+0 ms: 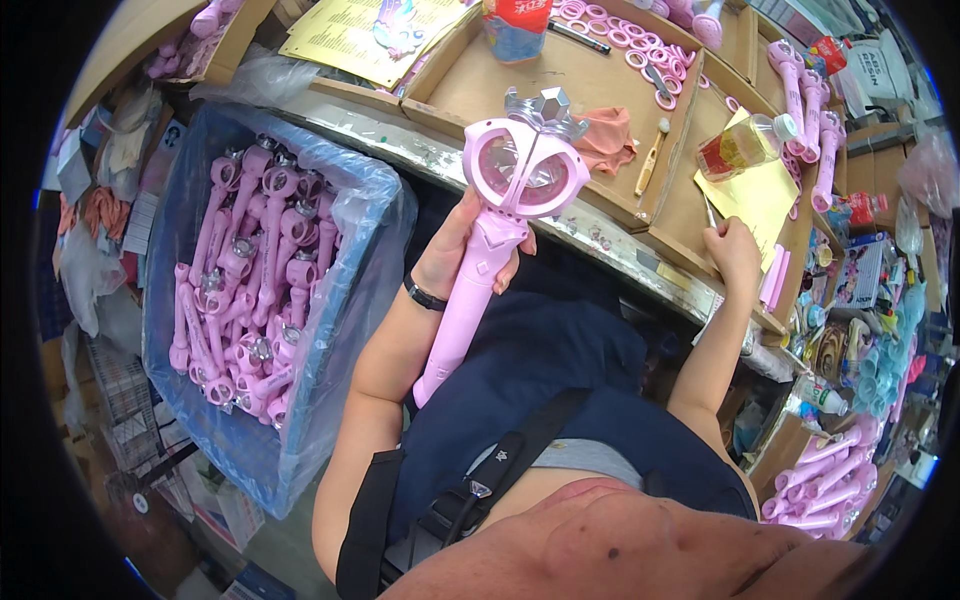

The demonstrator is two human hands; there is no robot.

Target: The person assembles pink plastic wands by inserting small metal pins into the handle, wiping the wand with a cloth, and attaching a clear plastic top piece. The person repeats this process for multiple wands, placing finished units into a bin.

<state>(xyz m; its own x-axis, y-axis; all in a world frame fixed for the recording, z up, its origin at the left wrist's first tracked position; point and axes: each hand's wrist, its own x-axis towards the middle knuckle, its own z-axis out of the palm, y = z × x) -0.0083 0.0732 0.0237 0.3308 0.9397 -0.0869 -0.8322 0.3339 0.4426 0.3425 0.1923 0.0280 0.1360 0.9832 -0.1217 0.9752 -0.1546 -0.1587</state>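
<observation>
My left hand (440, 258) is closed around the handle of a pink toy wand (465, 305), held tilted in front of my body. The wand's round head has clear windows and a silver crown on top. At the right, my right hand (735, 250) is closed over the front tray, pinching a thin pale stick (710, 211) whose kind I cannot make out. Beside that hand lies a yellow sheet (752, 190), with a clear bottle of amber liquid (738, 155) tilted on it. A wooden-handled brush (650, 165) and an orange cloth (605, 140) lie farther left.
A blue plastic-lined bin (365, 215) full of pink wands (265, 265) stands at my left. The bench's cardboard trays (470, 85) hold pink rings (640, 58), a black marker (580, 38) and a red-labelled container (516, 28). More pink parts (820, 480) are piled at lower right.
</observation>
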